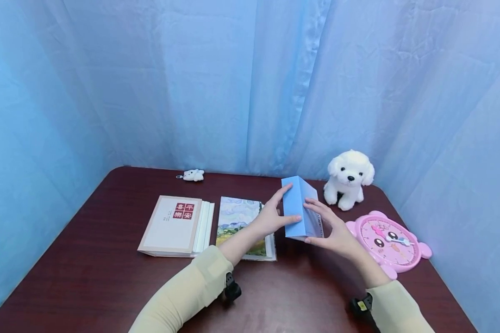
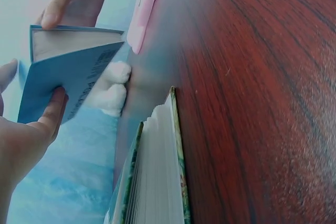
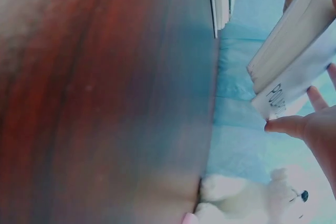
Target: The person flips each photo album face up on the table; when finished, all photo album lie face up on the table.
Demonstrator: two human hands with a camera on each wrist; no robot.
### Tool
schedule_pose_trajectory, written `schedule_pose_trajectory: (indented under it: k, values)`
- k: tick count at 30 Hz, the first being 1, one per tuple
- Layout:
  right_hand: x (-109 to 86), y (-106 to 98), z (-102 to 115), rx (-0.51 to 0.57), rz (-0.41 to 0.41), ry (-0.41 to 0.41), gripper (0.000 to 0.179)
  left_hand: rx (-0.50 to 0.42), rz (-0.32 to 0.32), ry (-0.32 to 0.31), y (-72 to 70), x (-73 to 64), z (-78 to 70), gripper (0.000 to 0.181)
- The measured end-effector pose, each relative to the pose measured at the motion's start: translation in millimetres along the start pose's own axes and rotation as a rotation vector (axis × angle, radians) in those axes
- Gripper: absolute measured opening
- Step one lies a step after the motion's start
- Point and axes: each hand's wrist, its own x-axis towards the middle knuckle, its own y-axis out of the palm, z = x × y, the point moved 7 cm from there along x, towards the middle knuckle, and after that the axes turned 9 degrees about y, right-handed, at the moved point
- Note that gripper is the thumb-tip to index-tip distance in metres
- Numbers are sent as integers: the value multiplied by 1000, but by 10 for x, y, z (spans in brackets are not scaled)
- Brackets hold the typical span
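Above the table, both hands hold a small, thick blue photo album (image 1: 293, 199) with its spine tilted toward the head camera. My left hand (image 1: 266, 222) grips it from the left, thumb on the blue cover, as the left wrist view also shows. On the other side, my right hand (image 1: 335, 231) has its thumb at a lower corner and its fingers against the paler cover (image 3: 302, 74), which bears dark lettering. Pale page edges (image 2: 68, 41) show between the covers. Behind the left forearm lies an album with a painted landscape cover (image 1: 235, 215).
Left of that lies a cream album with red character squares (image 1: 171, 236). A white plush dog (image 1: 350, 180) sits at the back right, behind a pink clock (image 1: 389, 243). A small white plush keychain (image 1: 193, 175) lies near the back edge. Blue curtains (image 1: 208, 92) surround the dark wooden table (image 1: 87, 277).
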Motion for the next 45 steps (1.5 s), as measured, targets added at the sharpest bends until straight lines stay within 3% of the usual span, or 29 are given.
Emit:
schedule_pose_trajectory:
  k: [7, 12, 15, 18, 21, 25, 28, 32, 40, 45]
  values:
    - [7, -25, 117, 7, 9, -92, 53, -33, 6, 17, -55, -16, -3, 88]
    - [17, -63, 110, -9, -51, -136, 48, -43, 18, 33, -79, -87, -202, 88]
    - [21, -108, 39, -12, -126, -120, 49, -68, 15, 48, -92, -122, -313, 86]
    - [20, -167, -100, 30, -198, -62, 58, -123, 24, 53, -95, -119, -325, 87]
    - [26, -199, -224, 77, -214, 8, 70, -138, 40, 58, -79, -80, -213, 89]
    - [38, -189, -416, 141, -197, 103, 82, -119, 66, 68, -47, -35, -59, 90]
    - [44, -156, -608, 229, -171, 177, 88, -131, 80, 78, -40, -45, -56, 89]
    - [37, -100, -745, 331, -71, 246, 90, -116, 103, 85, -34, -73, -64, 91]
    - [7, -114, -782, 318, 25, 245, 86, -38, 120, 76, -47, -82, -20, 99]
    - [-21, -134, -816, 308, 64, 249, 85, 135, 159, 97, -73, -59, 4, 100]
